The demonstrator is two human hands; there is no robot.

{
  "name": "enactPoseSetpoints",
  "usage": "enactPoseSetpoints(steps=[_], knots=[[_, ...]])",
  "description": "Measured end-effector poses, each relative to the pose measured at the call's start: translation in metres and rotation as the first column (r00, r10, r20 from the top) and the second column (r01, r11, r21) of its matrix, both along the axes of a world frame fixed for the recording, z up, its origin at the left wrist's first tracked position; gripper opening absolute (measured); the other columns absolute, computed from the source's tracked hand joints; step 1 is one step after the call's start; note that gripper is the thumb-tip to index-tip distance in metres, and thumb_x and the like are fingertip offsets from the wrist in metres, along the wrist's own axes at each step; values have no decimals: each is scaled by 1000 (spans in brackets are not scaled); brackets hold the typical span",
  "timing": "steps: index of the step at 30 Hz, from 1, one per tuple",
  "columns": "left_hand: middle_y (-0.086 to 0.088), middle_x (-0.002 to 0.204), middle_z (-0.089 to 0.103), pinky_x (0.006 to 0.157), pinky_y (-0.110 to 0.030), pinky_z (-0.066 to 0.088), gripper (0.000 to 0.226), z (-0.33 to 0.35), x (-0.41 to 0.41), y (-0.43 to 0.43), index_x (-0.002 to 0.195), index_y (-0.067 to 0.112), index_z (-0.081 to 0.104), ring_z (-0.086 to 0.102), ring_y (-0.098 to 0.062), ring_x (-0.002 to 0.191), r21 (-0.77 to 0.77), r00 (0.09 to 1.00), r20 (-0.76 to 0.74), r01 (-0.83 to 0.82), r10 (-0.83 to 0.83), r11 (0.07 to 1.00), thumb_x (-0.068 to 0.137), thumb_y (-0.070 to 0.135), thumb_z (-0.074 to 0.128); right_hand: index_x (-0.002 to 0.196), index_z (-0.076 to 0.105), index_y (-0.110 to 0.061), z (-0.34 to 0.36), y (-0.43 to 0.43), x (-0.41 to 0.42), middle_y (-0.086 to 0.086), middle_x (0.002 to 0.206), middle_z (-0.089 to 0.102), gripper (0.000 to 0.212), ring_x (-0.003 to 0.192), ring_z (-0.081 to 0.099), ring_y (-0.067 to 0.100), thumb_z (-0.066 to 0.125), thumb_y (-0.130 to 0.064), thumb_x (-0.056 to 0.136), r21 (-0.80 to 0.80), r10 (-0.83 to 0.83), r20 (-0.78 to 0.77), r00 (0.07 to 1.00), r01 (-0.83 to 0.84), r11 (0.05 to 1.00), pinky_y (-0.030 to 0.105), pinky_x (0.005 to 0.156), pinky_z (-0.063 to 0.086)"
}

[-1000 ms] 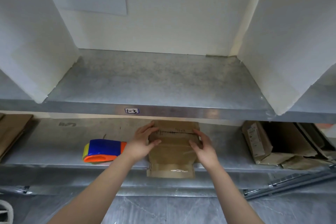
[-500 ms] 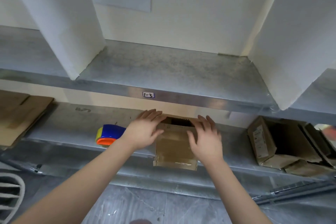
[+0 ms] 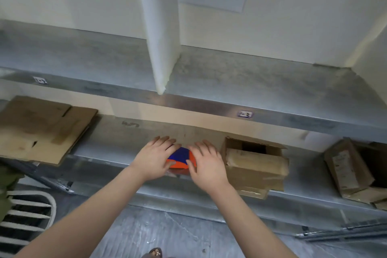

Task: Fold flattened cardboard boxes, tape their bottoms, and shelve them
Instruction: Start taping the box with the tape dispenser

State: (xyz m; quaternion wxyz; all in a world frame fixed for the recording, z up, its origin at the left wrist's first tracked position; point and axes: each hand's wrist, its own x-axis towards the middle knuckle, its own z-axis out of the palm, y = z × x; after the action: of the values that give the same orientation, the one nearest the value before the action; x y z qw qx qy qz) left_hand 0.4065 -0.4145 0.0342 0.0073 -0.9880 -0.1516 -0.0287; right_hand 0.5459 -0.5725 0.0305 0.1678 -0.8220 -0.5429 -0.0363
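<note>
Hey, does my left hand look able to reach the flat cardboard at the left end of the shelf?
Probably yes. The left hand lies flat over the tape dispenser, holding nothing, and only bare shelf lies between it and the flat cardboard.

A white slatted object (image 3: 27, 213) stands at the near left on the grey marbled floor (image 3: 167, 234), something green (image 3: 8, 176) just beside it. Thin metal rods (image 3: 343, 232) lie near right. A white divider panel (image 3: 161, 27) stands upright, far
</note>
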Motion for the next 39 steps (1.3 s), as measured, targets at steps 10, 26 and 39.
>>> enactPoseSetpoints(steps=[10, 26, 39], knots=[[-4, 124, 63, 93, -43, 51, 68, -31, -8, 48, 129, 23, 56, 63, -28, 110, -84, 983, -96, 146, -154, 986, 71, 55, 70, 134, 53, -22, -41, 7, -15, 4, 129, 59, 49, 128, 48, 29, 57, -28, 86, -71, -162, -119, 979, 155, 985, 39, 106, 41], [-2, 130, 47, 88, -30, 43, 61, -40, 25, 68, 138, 23, 42, 45, -21, 119, -419, 979, -162, 47, -125, 907, 86, 43, 64, 147, 35, -17, -87, 16, -1, 6, 151, 37, 49, 143, 25, 24, 39, -33, 101, -385, -445, -339, 829, 309, 869, 35, 114, 31], [1, 125, 50, 83, -24, 34, 56, -32, -10, 96, 133, 21, 45, 46, -18, 112, -483, 988, -154, -54, -24, 874, 84, 35, 68, 138, 43, -26, -98, 30, -3, 1, 144, 40, 41, 135, 32, 23, 38, -40, 100, -427, -490, -264, 830, 355, 832, 38, 100, 44]])
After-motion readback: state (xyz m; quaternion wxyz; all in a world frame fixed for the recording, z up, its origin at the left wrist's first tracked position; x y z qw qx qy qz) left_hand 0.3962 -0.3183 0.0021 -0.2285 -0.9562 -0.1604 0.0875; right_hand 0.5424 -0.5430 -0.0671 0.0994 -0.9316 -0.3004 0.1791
